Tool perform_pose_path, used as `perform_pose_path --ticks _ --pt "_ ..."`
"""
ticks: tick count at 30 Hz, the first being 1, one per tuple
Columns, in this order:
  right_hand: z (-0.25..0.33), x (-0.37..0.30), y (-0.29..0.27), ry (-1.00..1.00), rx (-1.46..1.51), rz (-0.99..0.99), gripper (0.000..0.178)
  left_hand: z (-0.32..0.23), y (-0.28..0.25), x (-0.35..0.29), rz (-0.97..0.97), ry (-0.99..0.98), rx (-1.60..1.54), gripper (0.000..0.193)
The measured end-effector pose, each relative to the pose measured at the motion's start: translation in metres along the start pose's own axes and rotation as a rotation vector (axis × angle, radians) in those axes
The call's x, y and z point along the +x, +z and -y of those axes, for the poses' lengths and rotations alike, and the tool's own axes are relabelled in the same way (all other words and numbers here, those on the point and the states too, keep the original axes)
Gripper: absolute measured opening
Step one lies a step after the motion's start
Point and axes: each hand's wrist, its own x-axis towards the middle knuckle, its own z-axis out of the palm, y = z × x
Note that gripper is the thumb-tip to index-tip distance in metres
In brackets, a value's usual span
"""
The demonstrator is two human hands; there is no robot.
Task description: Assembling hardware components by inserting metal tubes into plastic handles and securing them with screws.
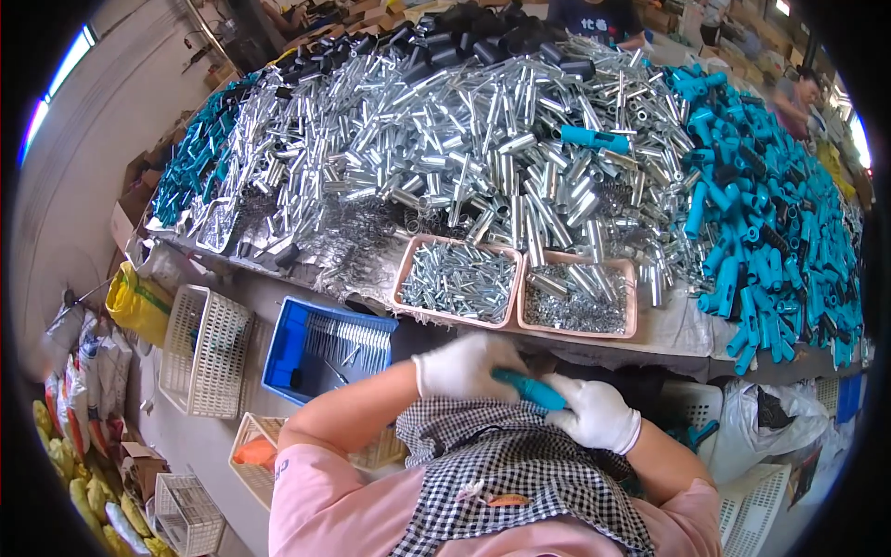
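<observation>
Both my hands wear white gloves and meet in front of my checked apron. Between them lies a teal plastic part [531, 388], tubular in shape, like the ones heaped on the table. My left hand [471, 366] is closed round its left end and a little blurred. At the other end, my right hand [594, 415] grips it with the thumb along the top. The fingers hide both ends of the part. Just beyond the hands, at the table's near edge, sit a pink tray of small metal pins [459, 278] and a pink tray of small springs [575, 306].
Shiny metal tubes [445, 139] cover the table, with a teal parts heap [770, 232] at right and black sleeves [464, 42] behind. Down on the left stand a blue crate [278, 348] and a white basket [186, 362]. People work on the far side.
</observation>
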Motion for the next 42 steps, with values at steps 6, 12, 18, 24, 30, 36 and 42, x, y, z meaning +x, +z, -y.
perform_pose_path --ticks 6,12,18,24,30,36,42 --pt "-0.011 -0.007 0.001 0.085 0.027 -0.133 0.049 0.012 -0.047 0.020 -0.513 -0.206 0.385 0.023" --pt "-0.003 -0.006 0.003 0.120 0.023 -0.032 0.051 0.041 0.002 0.106 -0.108 -0.034 1.064 0.013" --pt "-0.011 -0.027 0.006 0.120 0.012 -0.149 0.053 0.057 0.003 0.125 -0.004 0.023 0.998 0.012" --pt "-0.014 -0.038 0.006 0.200 -0.028 -0.259 0.046 0.070 0.009 0.116 -0.196 0.135 1.011 0.013" --pt "-0.017 -0.043 0.001 0.219 -0.071 -0.301 0.043 0.050 -0.002 0.106 -0.375 0.178 0.705 0.018" --pt "-0.016 -0.046 0.006 0.238 -0.128 -0.401 0.041 0.037 0.002 0.107 -0.431 -0.031 0.610 0.015" --pt "-0.017 -0.047 0.003 0.231 -0.153 -0.472 0.040 0.035 0.005 0.110 -0.505 0.014 0.664 0.013"
